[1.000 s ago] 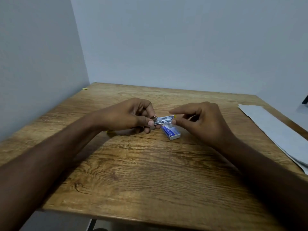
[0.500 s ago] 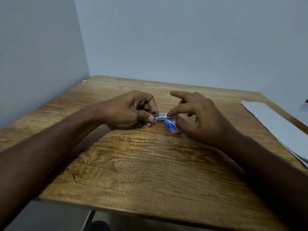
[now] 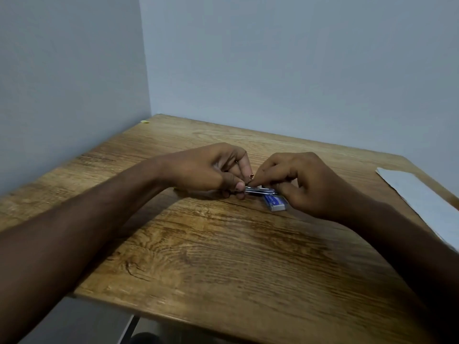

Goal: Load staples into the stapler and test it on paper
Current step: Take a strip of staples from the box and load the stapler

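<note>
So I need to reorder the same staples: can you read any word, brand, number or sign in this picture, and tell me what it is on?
Blue staple box: pale print on its top face, too small and blurred to read.
Stapler: bare metal, no marking legible.
Paper: no print visible.
No other text or signs in view.

Both forearms are bare to the frame edge, sleeveless, and the left hand [image 3: 206, 170] and right hand [image 3: 305, 182] are gloveless.

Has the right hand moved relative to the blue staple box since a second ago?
Yes. The right hand has closed leftward over the staple box, onto the stapler.
</note>
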